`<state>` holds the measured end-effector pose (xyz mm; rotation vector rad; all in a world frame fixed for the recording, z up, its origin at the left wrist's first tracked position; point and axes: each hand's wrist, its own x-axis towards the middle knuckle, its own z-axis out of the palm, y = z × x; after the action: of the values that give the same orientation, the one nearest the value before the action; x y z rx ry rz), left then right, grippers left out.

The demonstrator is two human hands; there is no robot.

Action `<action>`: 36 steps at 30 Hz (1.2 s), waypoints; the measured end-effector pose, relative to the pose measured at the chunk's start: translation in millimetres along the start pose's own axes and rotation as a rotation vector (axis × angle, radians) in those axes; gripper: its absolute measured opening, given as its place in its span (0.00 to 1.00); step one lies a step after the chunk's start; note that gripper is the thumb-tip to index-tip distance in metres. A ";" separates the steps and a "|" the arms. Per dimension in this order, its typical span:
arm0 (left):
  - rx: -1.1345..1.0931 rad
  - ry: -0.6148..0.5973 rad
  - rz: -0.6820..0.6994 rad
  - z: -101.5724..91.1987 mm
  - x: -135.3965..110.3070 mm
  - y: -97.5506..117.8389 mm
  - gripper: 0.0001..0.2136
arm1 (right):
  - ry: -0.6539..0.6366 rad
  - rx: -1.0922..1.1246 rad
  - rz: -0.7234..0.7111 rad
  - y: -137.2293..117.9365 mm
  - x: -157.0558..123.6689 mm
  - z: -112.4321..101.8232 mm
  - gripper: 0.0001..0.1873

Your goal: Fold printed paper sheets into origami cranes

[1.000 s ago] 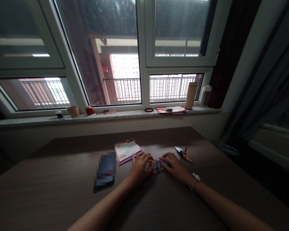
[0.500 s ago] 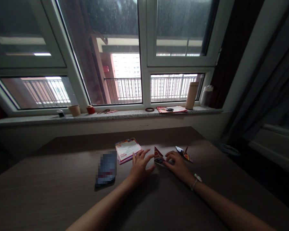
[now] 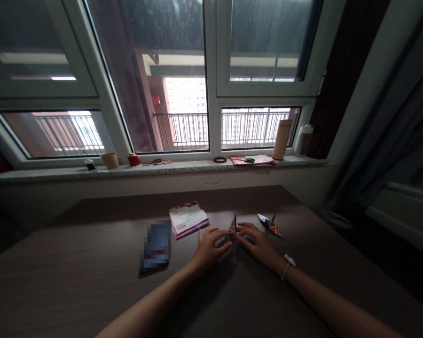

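Observation:
A small folded piece of red printed paper (image 3: 233, 227) stands nearly edge-on between my two hands, a little above the table. My left hand (image 3: 211, 249) has its thumb and fingertips closed at the paper's left side. From the right, the fingers of my right hand (image 3: 255, 241) grip the paper's other side; a light bracelet circles that wrist. Beyond my right hand lies another folded paper shape (image 3: 270, 226) with pointed ends. A stack of printed paper sheets (image 3: 188, 218) rests just past my left hand.
On the brown table (image 3: 91, 263), a dark flat object (image 3: 155, 248), blurred out, lies left of my left hand. The windowsill (image 3: 183, 167) carries a paper cup (image 3: 109, 161), a red item (image 3: 134, 159), a bracelet (image 3: 219, 160), scissors (image 3: 248, 160) on papers, and two bottles.
My left hand has moved right and its fingers have closed on the folded paper. The paper has turned from showing its triangular face to nearly edge-on.

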<state>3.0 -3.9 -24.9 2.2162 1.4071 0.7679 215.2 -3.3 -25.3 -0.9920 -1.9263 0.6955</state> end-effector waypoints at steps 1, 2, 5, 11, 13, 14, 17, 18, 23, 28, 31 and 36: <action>-0.008 -0.005 -0.009 -0.1 0.0 0.5 0.16 | -0.009 0.004 -0.004 -0.8 0.0 -0.2 0.06; -0.018 -0.009 -0.018 -0.1 -0.1 1.0 0.16 | -0.014 0.007 -0.009 -1.3 0.0 -0.3 0.06; -0.046 -0.023 -0.031 -0.5 -0.6 2.4 0.16 | -0.011 0.014 -0.005 -0.8 0.3 0.2 0.06; -0.099 -0.008 -0.033 -2.4 -0.6 5.5 0.16 | 0.016 0.016 0.044 5.0 2.8 4.8 0.05; -0.108 -0.003 -0.037 -2.6 -0.2 6.2 0.16 | 0.027 0.031 0.067 6.1 3.9 6.9 0.06; -0.108 -0.001 -0.038 -2.6 -0.1 6.5 0.16 | 0.035 0.043 0.076 6.3 4.3 7.9 0.07; -0.107 0.002 -0.036 -2.4 0.3 7.2 0.16 | 0.047 0.097 0.080 6.2 5.3 10.6 0.08; -0.105 0.006 -0.035 -2.2 0.4 7.4 0.16 | 0.044 0.120 0.081 6.2 5.6 11.2 0.09; -0.090 0.024 -0.040 0.7 1.7 6.8 0.15 | 0.032 0.158 0.112 6.7 6.8 11.7 0.12; -0.091 0.013 -0.041 2.8 3.2 5.3 0.15 | 0.043 0.139 0.123 6.9 7.9 11.5 0.14; -0.085 0.004 -0.035 1.5 3.3 6.2 0.15 | 0.056 0.149 0.141 7.3 8.7 12.8 0.15; -0.072 -0.002 -0.039 -0.4 3.5 8.7 0.15 | 0.069 0.184 0.155 7.8 9.8 15.0 0.17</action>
<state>9.9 -4.2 -18.6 2.1288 1.3947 0.7902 201.9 7.7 -34.4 -1.0424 -1.7048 0.8987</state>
